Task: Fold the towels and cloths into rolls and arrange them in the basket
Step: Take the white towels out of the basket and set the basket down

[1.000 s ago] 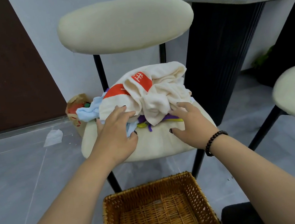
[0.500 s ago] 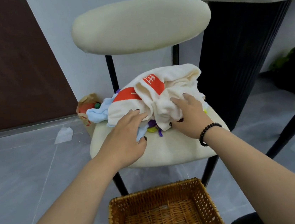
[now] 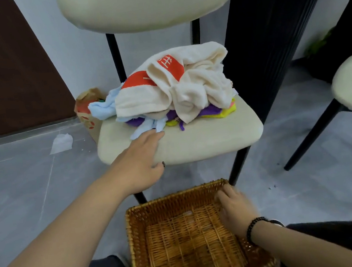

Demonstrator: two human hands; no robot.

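Head view: crumpled cream towel with red patches (image 3: pixel 186 83) is heaped on cream padded chair seat (image 3: pixel 204 138), mid-frame. Left hand (image 3: pixel 138 160) is laid flat, fingers spread, beside pale blue cloth (image 3: pixel 147 126). Right hand (image 3: pixel 235 208), blurred, is curled over woven wicker basket (image 3: pixel 184 243) rim, bottom centre.

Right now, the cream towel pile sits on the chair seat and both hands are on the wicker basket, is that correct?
Not quite: in the head view only the right hand is on the wicker basket; the left hand rests on the chair seat beside the cream towel pile.
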